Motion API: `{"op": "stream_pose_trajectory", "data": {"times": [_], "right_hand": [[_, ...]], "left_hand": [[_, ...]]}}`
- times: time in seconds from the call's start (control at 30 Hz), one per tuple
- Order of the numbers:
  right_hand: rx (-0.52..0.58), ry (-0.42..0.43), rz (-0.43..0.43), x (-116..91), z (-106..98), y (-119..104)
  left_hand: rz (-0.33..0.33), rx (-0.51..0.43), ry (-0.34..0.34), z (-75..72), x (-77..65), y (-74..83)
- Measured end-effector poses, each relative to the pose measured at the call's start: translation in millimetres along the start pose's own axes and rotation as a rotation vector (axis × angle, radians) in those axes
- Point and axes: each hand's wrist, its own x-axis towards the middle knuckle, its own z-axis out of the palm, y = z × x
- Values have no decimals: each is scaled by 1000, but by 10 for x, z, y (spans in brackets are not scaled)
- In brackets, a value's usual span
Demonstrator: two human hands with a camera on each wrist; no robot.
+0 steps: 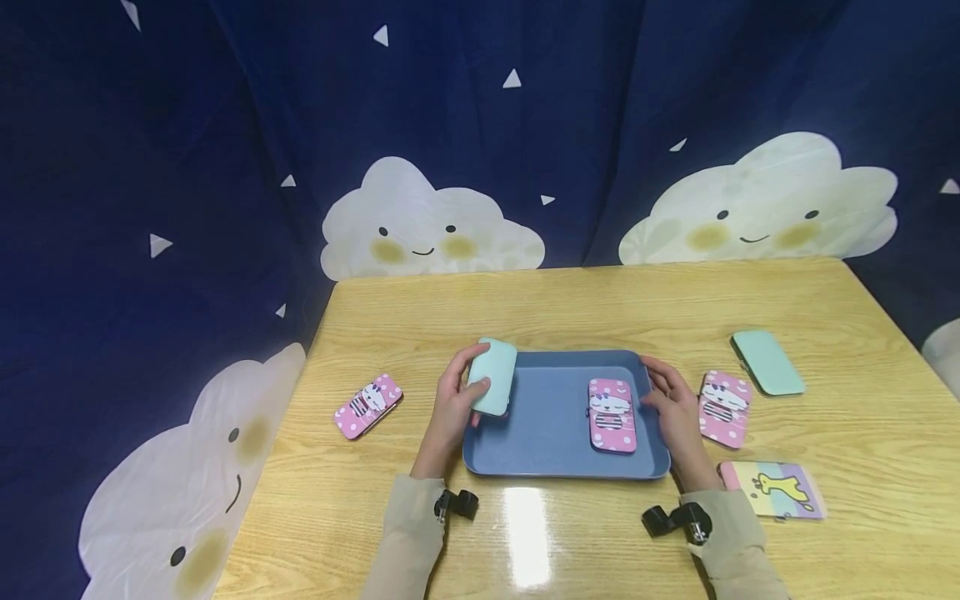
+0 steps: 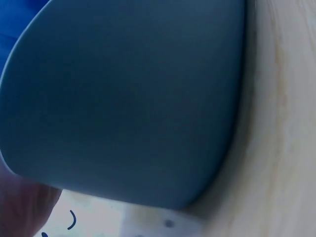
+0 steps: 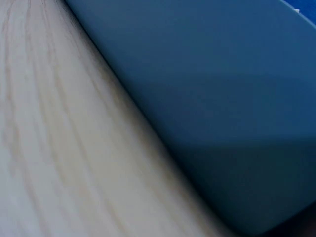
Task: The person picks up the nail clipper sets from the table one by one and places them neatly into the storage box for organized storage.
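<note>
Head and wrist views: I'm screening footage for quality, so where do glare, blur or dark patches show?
Head view: white glare on the table, on the near side of the tray; left wrist view: tray dim, table grain blurred; right wrist view: tray darker toward the picture's bottom, table grain soft.

Left hand [image 1: 452, 404] partly hidden by a mint case [image 1: 495, 377], giraffe-print case [image 1: 780, 490] partly covered by the right sleeve [image 1: 731, 546], blue tray [image 2: 123, 108] cropped in both wrist views, wood desk [image 2: 281, 128] blurred beside it.
</note>
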Motion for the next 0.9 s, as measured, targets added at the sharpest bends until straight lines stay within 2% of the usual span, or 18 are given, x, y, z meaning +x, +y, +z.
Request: {"op": "stream_pose_trajectory", "data": {"times": [0.2,0.37,0.77,0.9], "right_hand": [[-4,7,-11,2,4,-16],[-15,0,4,7,-4,-7],[-3,-7,4,1,-7,-17],[-7,-10,11,-2,-9,-15]], "left_hand": [[-21,29,-51,65,-72,219],[-43,42,-107,97,-76,244],[-78,66,-117,188,-63,258],[-70,79,-152,224,-63,238]]}}
